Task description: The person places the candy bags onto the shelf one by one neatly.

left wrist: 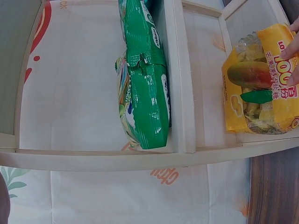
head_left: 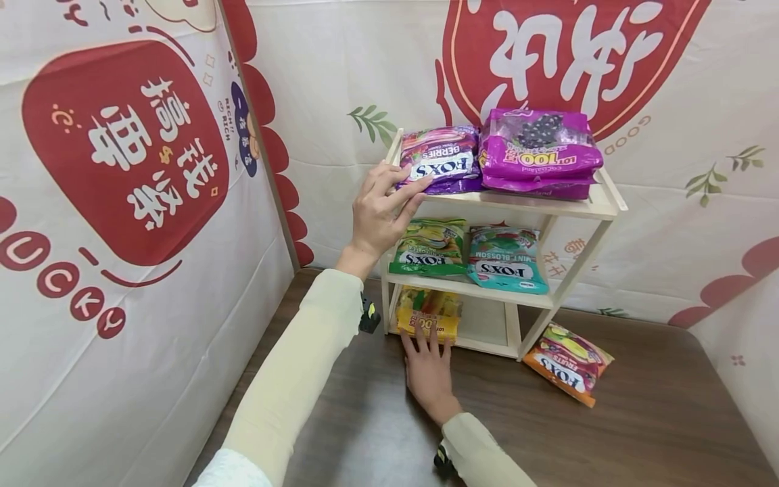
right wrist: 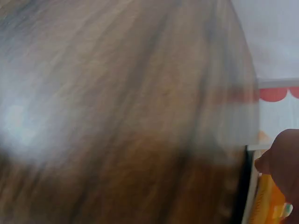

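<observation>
My left hand [head_left: 382, 211] is at the left end of the top shelf, its fingers touching the front of a purple bag of Fox's berries candy [head_left: 443, 157]. Low down, my right hand [head_left: 431, 375] has its fingers extended against the front of a yellow candy bag [head_left: 429, 312] on the bottom shelf. In the left wrist view, the right hand's fingertips [left wrist: 292, 49] lie on that yellow bag [left wrist: 250, 74]. The right wrist view shows part of the right hand [right wrist: 286, 161] beside the yellow bag [right wrist: 264, 200]; the rest is out of frame.
The pale wooden shelf rack [head_left: 566, 297] also holds a magenta candy bag [head_left: 538, 155] on top, with a green Fox's bag [head_left: 429, 243] and a teal one [head_left: 506, 257] mid-level. An orange-red Fox's bag [head_left: 569, 362] lies on the dark table [head_left: 657, 406]. Printed cloth [head_left: 316, 88] surrounds the table.
</observation>
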`<state>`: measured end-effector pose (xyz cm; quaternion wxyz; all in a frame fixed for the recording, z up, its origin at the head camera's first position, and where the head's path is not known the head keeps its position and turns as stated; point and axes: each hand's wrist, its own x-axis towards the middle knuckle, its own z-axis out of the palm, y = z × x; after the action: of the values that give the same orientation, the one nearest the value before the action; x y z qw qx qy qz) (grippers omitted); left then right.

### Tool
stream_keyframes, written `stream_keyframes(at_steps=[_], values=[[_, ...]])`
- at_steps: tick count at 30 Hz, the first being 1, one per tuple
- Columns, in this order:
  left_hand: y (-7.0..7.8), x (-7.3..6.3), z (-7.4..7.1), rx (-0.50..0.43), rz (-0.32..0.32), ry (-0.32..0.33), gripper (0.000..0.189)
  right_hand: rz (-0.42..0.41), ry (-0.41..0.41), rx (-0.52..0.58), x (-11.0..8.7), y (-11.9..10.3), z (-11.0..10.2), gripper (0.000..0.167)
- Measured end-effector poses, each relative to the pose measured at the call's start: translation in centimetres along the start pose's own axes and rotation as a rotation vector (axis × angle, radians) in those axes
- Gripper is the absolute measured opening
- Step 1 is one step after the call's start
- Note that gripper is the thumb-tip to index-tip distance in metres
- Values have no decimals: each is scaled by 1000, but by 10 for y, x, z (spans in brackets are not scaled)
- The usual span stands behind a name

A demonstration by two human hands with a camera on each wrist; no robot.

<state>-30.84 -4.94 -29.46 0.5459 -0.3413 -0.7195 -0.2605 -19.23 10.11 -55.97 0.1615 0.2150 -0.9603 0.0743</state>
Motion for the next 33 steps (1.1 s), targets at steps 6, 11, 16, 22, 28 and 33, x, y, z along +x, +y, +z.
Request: stream_keyframes(at_steps=[6,11,16,22,28,33], values=[[0,0,-1,5,-8,-7,23,-2,-24,15,-6,-2,13,61],[0,0,-2,10,-15,-17,24,-29,-26,55,1,8,16,59],[1,-1,-2,15,-26,-33,24,-28,-59,84,10,16,14,59],[2,0,-1,13,-29,-27,24,-26,-87,60,11,19,13,60],[1,0,0,8,-6,-8,24,-10,1,136,2,18,9,55],[0,-1,0,6,-8,0,23,45,106,268,-12,19,-2,49]])
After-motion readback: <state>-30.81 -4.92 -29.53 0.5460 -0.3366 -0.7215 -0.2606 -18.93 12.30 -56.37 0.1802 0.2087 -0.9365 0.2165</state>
